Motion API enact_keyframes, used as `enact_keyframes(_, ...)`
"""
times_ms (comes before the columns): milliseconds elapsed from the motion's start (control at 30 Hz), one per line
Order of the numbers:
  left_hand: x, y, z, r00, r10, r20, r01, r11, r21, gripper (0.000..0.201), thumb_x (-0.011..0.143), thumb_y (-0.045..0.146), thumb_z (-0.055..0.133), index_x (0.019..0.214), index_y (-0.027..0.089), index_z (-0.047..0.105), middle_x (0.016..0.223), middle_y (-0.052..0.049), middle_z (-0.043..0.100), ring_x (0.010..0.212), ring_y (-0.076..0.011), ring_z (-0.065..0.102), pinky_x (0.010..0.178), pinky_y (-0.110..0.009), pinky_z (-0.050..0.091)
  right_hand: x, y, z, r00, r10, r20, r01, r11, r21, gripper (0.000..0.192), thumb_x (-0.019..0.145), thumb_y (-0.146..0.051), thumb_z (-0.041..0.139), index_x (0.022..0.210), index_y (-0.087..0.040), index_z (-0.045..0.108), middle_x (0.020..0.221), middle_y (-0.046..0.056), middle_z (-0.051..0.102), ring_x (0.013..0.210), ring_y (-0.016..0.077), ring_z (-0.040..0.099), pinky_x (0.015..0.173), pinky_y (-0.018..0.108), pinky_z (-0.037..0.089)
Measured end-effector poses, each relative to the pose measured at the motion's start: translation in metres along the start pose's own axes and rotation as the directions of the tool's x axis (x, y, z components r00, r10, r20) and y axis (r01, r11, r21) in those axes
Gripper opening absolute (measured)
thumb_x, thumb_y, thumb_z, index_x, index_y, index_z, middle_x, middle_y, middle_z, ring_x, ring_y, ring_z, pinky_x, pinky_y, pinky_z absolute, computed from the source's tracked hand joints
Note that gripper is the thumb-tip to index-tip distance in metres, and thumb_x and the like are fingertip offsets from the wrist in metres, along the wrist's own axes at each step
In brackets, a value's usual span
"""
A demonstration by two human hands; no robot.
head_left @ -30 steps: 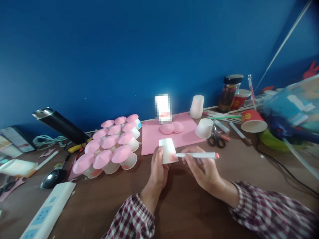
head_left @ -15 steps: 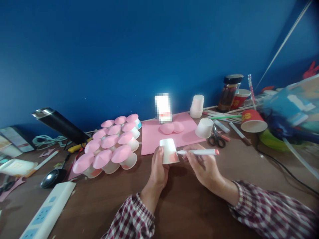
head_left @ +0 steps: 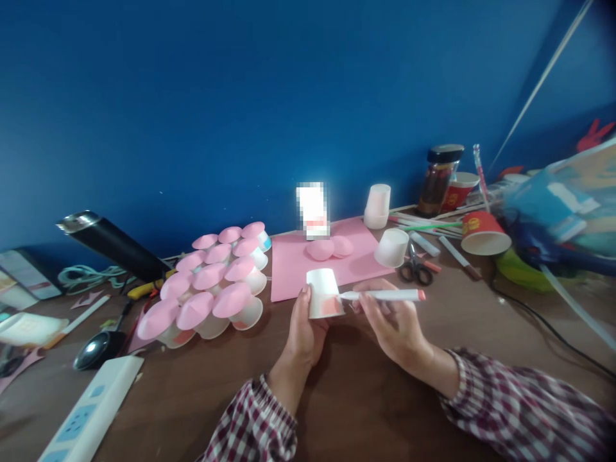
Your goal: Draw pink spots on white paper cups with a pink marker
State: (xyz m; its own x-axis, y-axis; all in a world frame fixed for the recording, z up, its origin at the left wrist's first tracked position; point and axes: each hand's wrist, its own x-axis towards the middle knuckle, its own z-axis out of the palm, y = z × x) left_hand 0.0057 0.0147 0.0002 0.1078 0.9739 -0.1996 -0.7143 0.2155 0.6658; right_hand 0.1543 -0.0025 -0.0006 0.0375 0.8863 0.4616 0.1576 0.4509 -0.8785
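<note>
Left hand (head_left: 304, 333) grips a small white paper cup (head_left: 323, 292), upside down, held just above the brown wooden desk (head_left: 366, 410). Cup is a smooth tapered cone shape; a salmon-pink patch of colour sits on its lower wall. Right hand (head_left: 392, 321) is closed around a white marker (head_left: 382, 295) with a salmon end cap, barrel lying nearly level, tip touching the cup wall at the coloured patch.

Just beyond the hands: a matte pink paper sheet (head_left: 289, 273), flat on the desk, with two pink domed paper pieces (head_left: 330, 248) on it. A tipped white paper cup (head_left: 391, 248) lies at the sheet's right corner, beyond the right hand, black-handled scissors (head_left: 416, 269) just beside it. Farther back stand an upside-down white cup stack (head_left: 378, 206) and a dark jar with black lid (head_left: 437, 179). Beyond and right of the right hand, a red paper cup (head_left: 484, 234) lies on its side, near loose markers and straws.

Left of the left hand: a cluster of cup mushrooms (head_left: 209, 289), pink cone tops on white cup stems, packed touching. Farther left, a glossy black cylinder (head_left: 113, 240) leaning, and a white power strip (head_left: 86, 417) near the desk edge. Nothing stands between the hands and the cup.
</note>
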Motion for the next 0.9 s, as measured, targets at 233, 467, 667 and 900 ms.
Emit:
enact_keyframes(233, -0.0017, 0.0003, 0.0013, 1.000, -0.013, -0.002, 0.012, 1.000, -0.007, 0.033, 0.088, 0.043, 0.055, 0.096, 0.012, 0.064, 0.081, -0.008, 0.069, 0.072, -0.0188, 0.063, 0.073, -0.034, 0.053, 0.0010, 0.0002, -0.0003, 1.000, 0.015, 0.018, -0.015, 1.000, -0.003, 0.007, 0.095, -0.026, 0.054, 0.096, -0.021, 0.059, 0.075, 0.001, 0.066, 0.066, 0.0149, 0.066, 0.063, 0.024, 0.053)
enact_keyframes(467, -0.0016, 0.0014, 0.0019, 1.000, -0.022, 0.003, 0.022, 1.000, 0.009, 0.036, 0.088, 0.046, 0.054, 0.093, 0.012, 0.064, 0.077, -0.008, 0.069, 0.070, -0.0194, 0.064, 0.067, -0.031, 0.051, 0.0007, -0.0014, 0.0016, 0.999, 0.034, 0.019, -0.035, 0.999, 0.040, 0.010, 0.095, -0.028, 0.055, 0.095, -0.020, 0.060, 0.072, 0.001, 0.064, 0.064, 0.0142, 0.063, 0.060, 0.024, 0.052)
enact_keyframes(667, -0.0020, 0.0018, 0.0017, 0.999, -0.041, 0.013, 0.041, 0.999, 0.004, 0.035, 0.085, 0.046, 0.057, 0.094, 0.012, 0.064, 0.080, -0.008, 0.069, 0.073, -0.0202, 0.065, 0.070, -0.033, 0.051, 0.0016, -0.0026, 0.0018, 0.999, 0.035, 0.019, -0.036, 0.998, 0.044, 0.010, 0.095, -0.028, 0.054, 0.095, -0.020, 0.060, 0.073, 0.002, 0.064, 0.065, 0.0148, 0.063, 0.062, 0.025, 0.052)
enact_keyframes(900, -0.0009, 0.0018, 0.0012, 0.997, -0.064, 0.039, 0.065, 0.998, -0.021, 0.035, 0.089, 0.045, 0.052, 0.092, 0.012, 0.064, 0.078, -0.008, 0.069, 0.068, -0.0181, 0.062, 0.067, -0.031, 0.048, 0.0017, -0.0051, 0.0019, 0.999, 0.028, 0.044, -0.032, 0.996, 0.080, 0.009, 0.095, -0.027, 0.055, 0.094, -0.020, 0.061, 0.073, 0.001, 0.065, 0.065, 0.0134, 0.063, 0.061, 0.022, 0.052)
